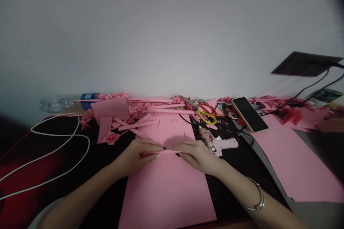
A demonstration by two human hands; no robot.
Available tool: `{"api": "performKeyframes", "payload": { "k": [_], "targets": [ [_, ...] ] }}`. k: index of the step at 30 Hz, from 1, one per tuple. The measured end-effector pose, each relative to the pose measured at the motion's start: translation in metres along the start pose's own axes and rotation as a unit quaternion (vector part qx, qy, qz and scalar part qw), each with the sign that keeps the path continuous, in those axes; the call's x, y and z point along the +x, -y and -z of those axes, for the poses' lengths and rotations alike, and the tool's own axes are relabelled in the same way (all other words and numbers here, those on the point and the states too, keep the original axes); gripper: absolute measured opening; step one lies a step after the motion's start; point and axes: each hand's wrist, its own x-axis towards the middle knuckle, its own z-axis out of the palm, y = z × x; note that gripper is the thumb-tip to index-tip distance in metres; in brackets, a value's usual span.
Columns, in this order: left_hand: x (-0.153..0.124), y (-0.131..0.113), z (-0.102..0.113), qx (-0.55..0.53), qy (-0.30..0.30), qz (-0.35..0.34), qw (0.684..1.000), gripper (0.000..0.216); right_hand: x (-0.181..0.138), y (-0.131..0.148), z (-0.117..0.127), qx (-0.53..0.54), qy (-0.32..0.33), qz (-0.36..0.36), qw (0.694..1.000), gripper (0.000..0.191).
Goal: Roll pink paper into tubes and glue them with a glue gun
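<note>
Between my two hands is a narrow strip of folded or rolled pink paper [167, 151], pinched from both ends. My left hand [137, 155] grips its left part, thumb below and fingers on top. Close beside it, my right hand [197, 154] pinches the right part the same way, the fingertips of both hands nearly meeting. Below the hands lies a large pink paper sheet [166, 193], flat on the dark mat. Most of the strip is hidden by my fingers.
Scissors [204, 111] with red and yellow handles lie behind my hands, near a pale glue gun [223, 144]. A phone [249, 114] rests at right by another pink sheet [298, 164]. Pink paper flowers [137, 109], a plastic bottle [61, 103] and a white cable [53, 135] are at left.
</note>
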Motion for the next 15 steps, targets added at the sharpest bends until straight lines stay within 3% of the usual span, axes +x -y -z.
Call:
{"api": "performKeyframes", "payload": {
  "k": [7,15],
  "targets": [
    [0.0003,0.0015,0.0011,-0.022,-0.056,0.035,0.998,0.014,-0.0026,-0.0063,-0.0039,0.027,-0.104,-0.015,0.994,0.019],
    [0.0006,0.0013,0.0006,-0.061,-0.109,0.037,0.992,0.012,-0.0026,-0.0081,-0.0048,0.036,-0.143,-0.036,0.988,0.009]
  ]
}}
